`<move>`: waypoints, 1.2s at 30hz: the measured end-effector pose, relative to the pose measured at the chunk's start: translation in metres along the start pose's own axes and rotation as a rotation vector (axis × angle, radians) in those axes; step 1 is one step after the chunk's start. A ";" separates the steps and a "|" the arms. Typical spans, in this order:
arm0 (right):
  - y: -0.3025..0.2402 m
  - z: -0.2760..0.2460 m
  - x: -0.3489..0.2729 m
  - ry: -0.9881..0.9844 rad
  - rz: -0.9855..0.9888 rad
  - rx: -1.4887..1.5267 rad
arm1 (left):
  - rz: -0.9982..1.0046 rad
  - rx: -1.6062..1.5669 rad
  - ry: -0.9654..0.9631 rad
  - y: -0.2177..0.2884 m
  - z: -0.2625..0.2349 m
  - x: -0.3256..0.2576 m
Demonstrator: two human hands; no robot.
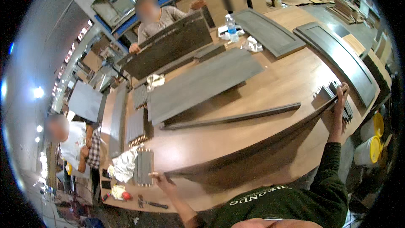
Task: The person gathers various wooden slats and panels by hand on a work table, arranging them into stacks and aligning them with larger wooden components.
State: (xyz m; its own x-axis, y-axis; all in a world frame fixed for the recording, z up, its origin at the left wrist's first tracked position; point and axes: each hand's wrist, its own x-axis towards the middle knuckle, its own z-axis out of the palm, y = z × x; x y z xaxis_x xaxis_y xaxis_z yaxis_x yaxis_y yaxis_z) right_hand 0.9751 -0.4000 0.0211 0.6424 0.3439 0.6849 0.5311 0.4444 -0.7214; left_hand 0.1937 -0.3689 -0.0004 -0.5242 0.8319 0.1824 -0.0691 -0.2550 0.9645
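Note:
A long, dark grey board [255, 145] spans the near side of the table, tilted up on its edge, with a dark shadow below it. My left hand [164, 182] is closed on its left end, beside a small stack of grey slats [145, 166]. At the far right end, my right hand [342, 92] grips the same board, close to another group of grey slats [347, 112]. Beyond the board lies a narrow dark rail [232, 120], and behind that a wide grey panel [206, 82] rests on the table.
Across the wooden table [185, 145], a person [162, 17] holds a dark panel [173, 46] upright. Another person [80, 143] stands at the left. A hammer [154, 204] and white cloth [125, 164] lie near left. Framed panels [270, 31], a bottle [230, 25] and yellow-lidded buckets [368, 151] are also around.

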 end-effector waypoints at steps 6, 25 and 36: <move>-0.053 0.070 -0.011 0.115 0.221 0.075 | 0.200 0.156 -0.031 -0.047 -0.042 0.031; -0.029 0.031 -0.016 0.255 0.256 -0.028 | 0.136 -0.020 -0.050 -0.009 -0.009 0.020; -0.025 0.031 -0.014 0.155 0.349 0.113 | 0.201 0.213 0.028 0.030 0.029 -0.009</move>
State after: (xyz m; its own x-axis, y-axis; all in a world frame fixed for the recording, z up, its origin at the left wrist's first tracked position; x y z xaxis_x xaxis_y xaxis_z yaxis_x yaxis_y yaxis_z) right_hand 0.9357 -0.3909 0.0324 0.8540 0.3651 0.3706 0.2076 0.4140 -0.8863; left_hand 0.2206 -0.3698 0.0329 -0.5327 0.7605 0.3714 0.2165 -0.3018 0.9285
